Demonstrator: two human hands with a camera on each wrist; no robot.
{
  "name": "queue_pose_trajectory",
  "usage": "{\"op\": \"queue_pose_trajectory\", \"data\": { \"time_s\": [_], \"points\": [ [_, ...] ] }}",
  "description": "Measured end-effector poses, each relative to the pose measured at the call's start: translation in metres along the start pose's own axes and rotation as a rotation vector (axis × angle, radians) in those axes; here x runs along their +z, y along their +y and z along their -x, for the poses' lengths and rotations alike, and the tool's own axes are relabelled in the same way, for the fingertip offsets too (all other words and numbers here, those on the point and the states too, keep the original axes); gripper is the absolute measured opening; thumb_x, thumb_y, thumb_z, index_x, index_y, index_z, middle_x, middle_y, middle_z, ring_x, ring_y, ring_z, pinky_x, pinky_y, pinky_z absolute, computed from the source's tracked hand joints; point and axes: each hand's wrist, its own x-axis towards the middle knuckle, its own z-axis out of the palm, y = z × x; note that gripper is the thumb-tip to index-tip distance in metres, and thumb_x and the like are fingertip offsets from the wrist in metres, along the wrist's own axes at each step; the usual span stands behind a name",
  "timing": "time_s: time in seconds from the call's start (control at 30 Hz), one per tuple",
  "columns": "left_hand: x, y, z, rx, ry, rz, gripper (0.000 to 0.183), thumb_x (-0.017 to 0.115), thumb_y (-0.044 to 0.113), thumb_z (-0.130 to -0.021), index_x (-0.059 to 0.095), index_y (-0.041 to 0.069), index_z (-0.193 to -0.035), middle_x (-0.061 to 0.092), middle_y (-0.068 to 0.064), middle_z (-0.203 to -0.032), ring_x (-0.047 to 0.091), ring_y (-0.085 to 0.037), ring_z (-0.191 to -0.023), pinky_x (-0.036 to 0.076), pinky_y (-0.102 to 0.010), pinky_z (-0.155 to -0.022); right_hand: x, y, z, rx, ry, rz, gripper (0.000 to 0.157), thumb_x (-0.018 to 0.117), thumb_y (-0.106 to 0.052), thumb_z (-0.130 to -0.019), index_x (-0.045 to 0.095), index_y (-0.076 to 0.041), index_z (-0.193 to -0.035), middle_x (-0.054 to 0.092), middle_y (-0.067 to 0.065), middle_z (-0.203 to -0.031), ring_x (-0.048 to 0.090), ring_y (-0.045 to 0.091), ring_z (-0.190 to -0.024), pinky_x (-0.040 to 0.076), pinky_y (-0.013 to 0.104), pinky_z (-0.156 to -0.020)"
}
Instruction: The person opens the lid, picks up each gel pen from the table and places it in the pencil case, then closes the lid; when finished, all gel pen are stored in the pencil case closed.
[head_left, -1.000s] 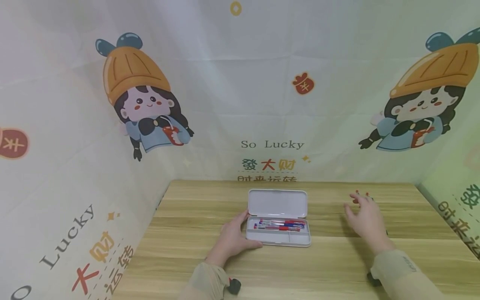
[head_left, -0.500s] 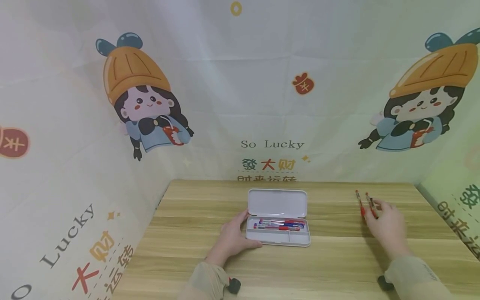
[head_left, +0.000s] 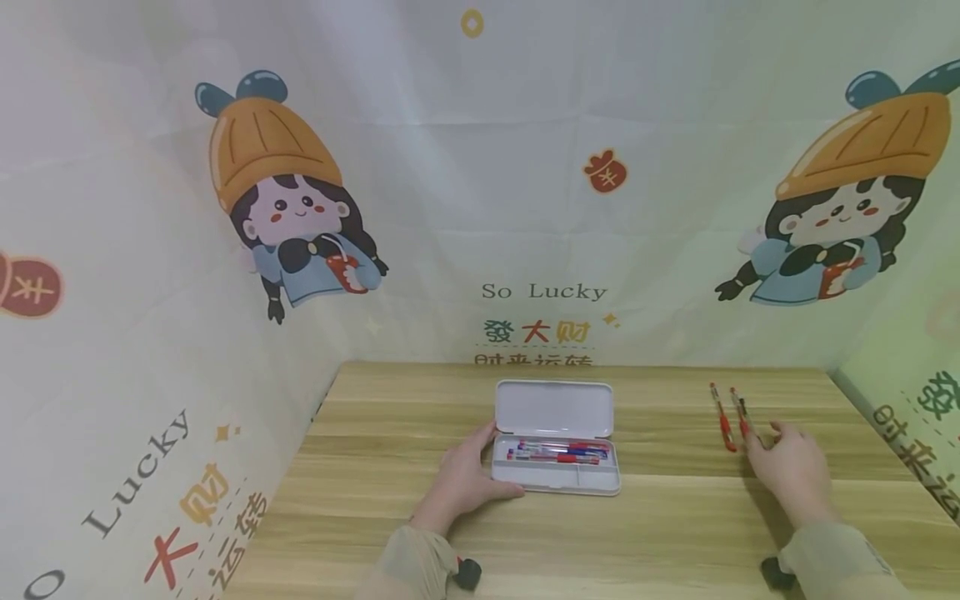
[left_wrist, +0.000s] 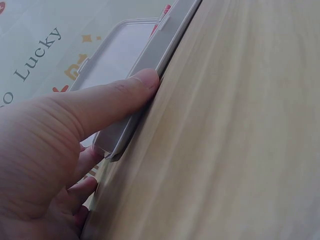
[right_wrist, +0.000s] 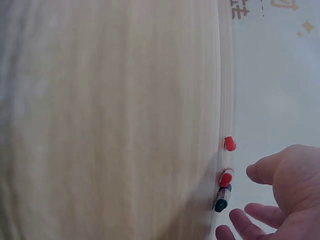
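My left hand (head_left: 467, 471) grips the left end of an opened pale pencil case (head_left: 536, 479), thumb along its front wall in the left wrist view and fingers round the side. Inside the back compartment lie several pens (head_left: 573, 458) with red, blue and purple parts. To the right, a red pen (head_left: 723, 417) lies apart on the table, with a second red pen (head_left: 742, 427) and a black pen (right_wrist: 221, 201) close together beside it. My right hand (head_left: 791, 468) is right at the near ends of that pair, thumb and fingers spread apart in the right wrist view.
The wooden table (head_left: 637, 533) meets a printed cloth backdrop (head_left: 420, 208) behind and at both sides. The case lid (head_left: 555, 408) stands raised toward the back. Two front compartments of the case show bare bottoms.
My right hand has come from over the loose pens back toward me and to the right, uncovering them. My left hand keeps its place on the pencil case.
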Motion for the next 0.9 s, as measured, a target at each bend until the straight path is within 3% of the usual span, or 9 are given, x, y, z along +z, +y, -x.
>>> {"op": "queue_pose_trajectory", "data": {
  "time_s": [0.23,0.43,0.73,0.9],
  "points": [
    [0.0007,-0.0010,0.0003,-0.010,-0.002,0.004,0.127,0.106,0.045,-0.066,0.040,0.019,-0.171,0.051,-0.009,-0.172,0.045,-0.042,-0.161,0.029,-0.070,-0.134,-0.0022,0.0051,0.0003,0.046,-0.100,0.068,0.070,0.044,-0.032,-0.109,0.037,0.023,-0.152,0.040,0.051,-0.154,0.044,0.072,-0.136,0.047,0.075,-0.112],
    [-0.0002,0.0011,0.0012,-0.014,0.000,0.010,0.126,0.106,0.045,-0.066,0.041,0.020,-0.171,0.051,-0.009,-0.172,0.046,-0.042,-0.160,0.028,-0.071,-0.134,-0.0041,0.0022,0.0030,0.074,-0.148,0.070,0.067,0.044,-0.028,-0.108,0.039,0.023,-0.151,0.041,0.051,-0.153,0.044,0.071,-0.137,0.046,0.075,-0.113],
    [-0.0004,0.0025,0.0015,-0.016,0.001,0.003,0.126,0.106,0.045,-0.065,0.041,0.022,-0.171,0.049,-0.010,-0.173,0.046,-0.044,-0.160,0.030,-0.071,-0.133,-0.0021,0.0049,0.0012,0.086,-0.126,0.069,0.058,0.049,-0.024,-0.105,0.051,0.017,-0.146,0.051,0.046,-0.150,0.055,0.067,-0.129,0.055,0.069,-0.101],
    [-0.0008,0.0024,0.0012,-0.011,0.000,0.001,0.126,0.106,0.045,-0.065,0.041,0.021,-0.171,0.050,-0.009,-0.173,0.046,-0.044,-0.159,0.030,-0.071,-0.133,-0.0028,0.0026,0.0010,0.105,-0.086,0.077,0.050,0.052,-0.021,-0.104,0.059,0.013,-0.140,0.059,0.043,-0.143,0.066,0.059,-0.116,0.058,0.053,-0.079]
  ]
}}
